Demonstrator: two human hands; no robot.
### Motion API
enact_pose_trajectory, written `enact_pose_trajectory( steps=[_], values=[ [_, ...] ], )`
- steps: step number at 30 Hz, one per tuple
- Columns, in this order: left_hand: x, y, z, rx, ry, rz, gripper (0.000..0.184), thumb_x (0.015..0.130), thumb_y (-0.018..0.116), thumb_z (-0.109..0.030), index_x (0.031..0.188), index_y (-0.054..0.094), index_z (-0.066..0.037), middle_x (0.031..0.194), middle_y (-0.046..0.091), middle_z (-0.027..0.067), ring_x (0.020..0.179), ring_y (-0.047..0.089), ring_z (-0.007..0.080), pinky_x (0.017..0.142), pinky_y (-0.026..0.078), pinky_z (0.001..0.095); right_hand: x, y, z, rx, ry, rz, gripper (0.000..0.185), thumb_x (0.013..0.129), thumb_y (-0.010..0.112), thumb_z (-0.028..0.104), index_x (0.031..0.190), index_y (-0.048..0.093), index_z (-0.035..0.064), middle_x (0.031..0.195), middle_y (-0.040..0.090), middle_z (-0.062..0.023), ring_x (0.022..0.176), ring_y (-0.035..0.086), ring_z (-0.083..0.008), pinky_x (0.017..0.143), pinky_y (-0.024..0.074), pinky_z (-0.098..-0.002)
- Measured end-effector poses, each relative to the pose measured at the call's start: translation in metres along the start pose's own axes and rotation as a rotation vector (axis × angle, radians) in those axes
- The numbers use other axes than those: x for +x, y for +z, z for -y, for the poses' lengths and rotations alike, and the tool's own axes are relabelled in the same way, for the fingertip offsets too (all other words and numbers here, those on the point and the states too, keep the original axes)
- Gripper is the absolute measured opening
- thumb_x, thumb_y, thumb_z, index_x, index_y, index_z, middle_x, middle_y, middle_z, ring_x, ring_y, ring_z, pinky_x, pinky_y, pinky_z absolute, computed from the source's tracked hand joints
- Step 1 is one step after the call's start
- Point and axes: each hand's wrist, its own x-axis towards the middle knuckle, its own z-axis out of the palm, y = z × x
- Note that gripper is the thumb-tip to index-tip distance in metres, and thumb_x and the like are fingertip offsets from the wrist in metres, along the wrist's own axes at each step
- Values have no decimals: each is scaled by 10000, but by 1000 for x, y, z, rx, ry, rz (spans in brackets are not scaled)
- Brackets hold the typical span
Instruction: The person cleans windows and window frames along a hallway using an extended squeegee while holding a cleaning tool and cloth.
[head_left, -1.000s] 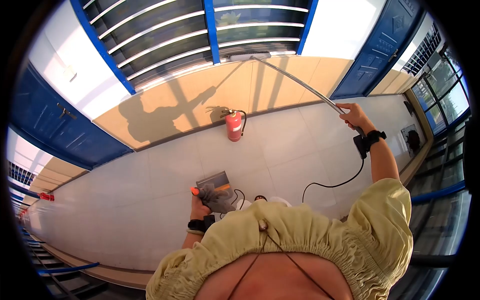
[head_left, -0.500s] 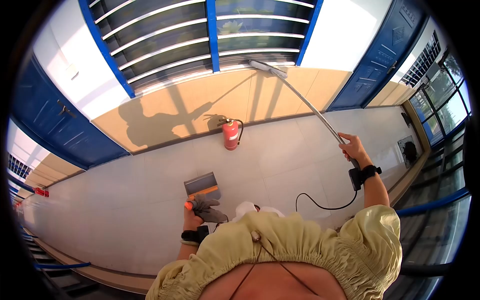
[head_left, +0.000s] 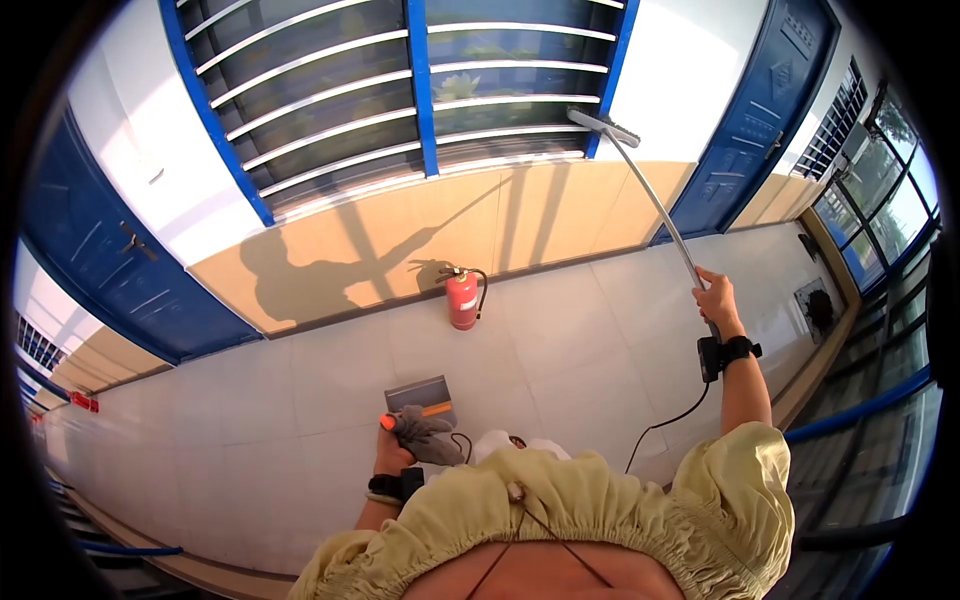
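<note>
Metal pole (head_left: 655, 200) with grey brush head (head_left: 605, 127), in the right hand (head_left: 716, 303), at a barred window (head_left: 400, 100)

Head view: the pole runs from the right hand up and inward to the brush head, which lies over the window's lower bars beside the blue frame post; whether its bristles touch the bars cannot be told; right hand, clenched round the pole's lower part; left hand (head_left: 392, 455), well apart from the pole, grasping a bunched grey cloth (head_left: 425, 436), an orange tip (head_left: 388, 423) showing at the thumb.

Containers: one grey dustpan (head_left: 418, 396), orange strip across it, just beyond the left hand; any fine contents too small to make out; one red fire extinguisher (head_left: 462, 300), upright on the floor (head_left: 340, 400) near the wall, sealed body, contents hidden.

Obscured: left fingers, partly behind the cloth; the link between orange tip and dustpan, unclear; the person's feet, mostly covered by the yellow-green top (head_left: 560, 490); window top, cut off.
</note>
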Motion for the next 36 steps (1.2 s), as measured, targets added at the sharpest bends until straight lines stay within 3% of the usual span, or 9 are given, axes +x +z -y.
enact_pose_trajectory(
  steps=[3, 6, 9, 16, 18, 23, 30, 32, 36],
  values=[
    [-2, -8, 1, -40, 48, 19, 222, 870, 475, -236, 791, 582, -58, 731, 577, 62, 679, 578, 233, 701, 521, 395, -9, 27, 16, -47, -10, 115, 537, 796, 587, 20, 1322, 539, 117, 557, 535, -38, 418, 498, -112, 381, 441, -279],
    [14, -31, -2, -96, -40, 109, 207, 870, 492, -232, 790, 583, -63, 750, 587, 61, 723, 600, 232, 731, 527, 405, -37, 48, 26, -113, -210, 226, 542, 795, 576, 10, 1326, 535, 111, 567, 537, -36, 412, 489, -102, 373, 420, -270],
    [-20, 19, -3, 109, 113, 16, 199, 866, 514, -233, 796, 590, -64, 754, 589, 61, 738, 611, 233, 747, 532, 403, -57, 65, 34, 94, -162, 396, 549, 795, 568, -4, 1334, 520, 86, 567, 533, -35, 405, 481, -98, 364, 403, -270],
    [8, -9, -11, 66, -21, 88, 214, 876, 518, -264, 820, 580, -67, 777, 605, 61, 742, 611, 239, 742, 531, 408, -104, 30, -7, 477, 17, 323, 513, 797, 560, -21, 1305, 537, 50, 545, 514, -23, 392, 467, -89, 350, 391, -259],
    [37, -45, -18, -3, -165, 258, 230, 885, 510, -278, 821, 582, -69, 788, 611, 63, 748, 612, 240, 738, 529, 405, -100, 15, -15, 460, 2, 201, 525, 800, 557, -16, 1319, 525, 54, 545, 516, -23, 393, 472, -89, 344, 390, -261],
    [35, -20, -18, 101, -135, 71, 243, 902, 480, -278, 835, 593, -73, 811, 626, 72, 740, 619, 244, 711, 531, 400, -36, -3, -5, 215, -10, -74, 524, 801, 553, -2, 1313, 547, 108, 546, 519, -27, 395, 486, -102, 350, 415, -278],
    [25, -4, -15, 39, -77, 35, 243, 905, 475, -263, 854, 605, -65, 839, 639, 73, 763, 624, 243, 722, 531, 397, -25, 27, 44, 18, -107, 23, 481, 776, 558, 39, 1253, 594, 94, 521, 554, -77, 413, 537, -152, 395, 453, -303],
    [37, -15, -20, 62, -76, 75, 245, 906, 474, -262, 859, 608, -62, 843, 640, 70, 769, 624, 243, 739, 528, 394, -41, 41, 49, 6, -143, 109, 548, 812, 575, 8, 1342, 524, 140, 537, 506, -25, 418, 476, -105, 380, 408, -284],
    [38, -11, -28, 104, -82, 175, 243, 905, 475, -261, 877, 608, -60, 844, 638, 70, 781, 622, 248, 773, 524, 395, -77, 49, 57, 103, -186, 249, 539, 811, 572, -10, 1339, 513, 82, 533, 509, -20, 406, 463, -92, 372, 389, -260]
  ],
)
